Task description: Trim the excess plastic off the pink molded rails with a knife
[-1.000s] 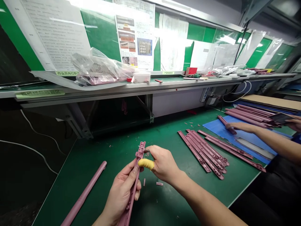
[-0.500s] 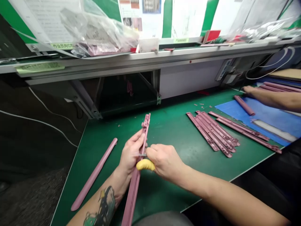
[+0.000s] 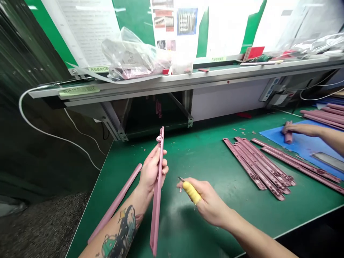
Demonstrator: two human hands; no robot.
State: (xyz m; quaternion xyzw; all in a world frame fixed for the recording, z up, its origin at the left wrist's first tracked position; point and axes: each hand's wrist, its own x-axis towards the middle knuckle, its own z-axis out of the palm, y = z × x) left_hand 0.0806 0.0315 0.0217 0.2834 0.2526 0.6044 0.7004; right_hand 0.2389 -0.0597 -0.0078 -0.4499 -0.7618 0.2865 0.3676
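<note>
My left hand [image 3: 152, 168] is closed round a long pink plastic strip [image 3: 157, 208], which stands tilted up with small moulded features near its far end. In my right hand [image 3: 211, 200] is a small knife [image 3: 192, 192] with a yellow wrapped handle and a short metal blade. A little pink scrap [image 3: 180, 189] shows by the right fingertips, just under the blade. The knife is apart from the strip, to its right. Another pink strip [image 3: 115, 204], smooth and rounded, lies on the table left of my left forearm and is partly hidden by it.
Several pink strips [image 3: 258, 166] lie side by side on the green table [image 3: 199, 154]. At the right, a co-worker's hand [image 3: 292, 128] holds a pink piece on a blue sheet [image 3: 306, 143]. A metal shelf [image 3: 209, 77] with a plastic bag [image 3: 137, 57] crosses the back.
My right hand with the knife has moved right and away from the strip. The strip has turned in my left hand. A co-worker's hand has come onto the short pink piece. The view has shifted.
</note>
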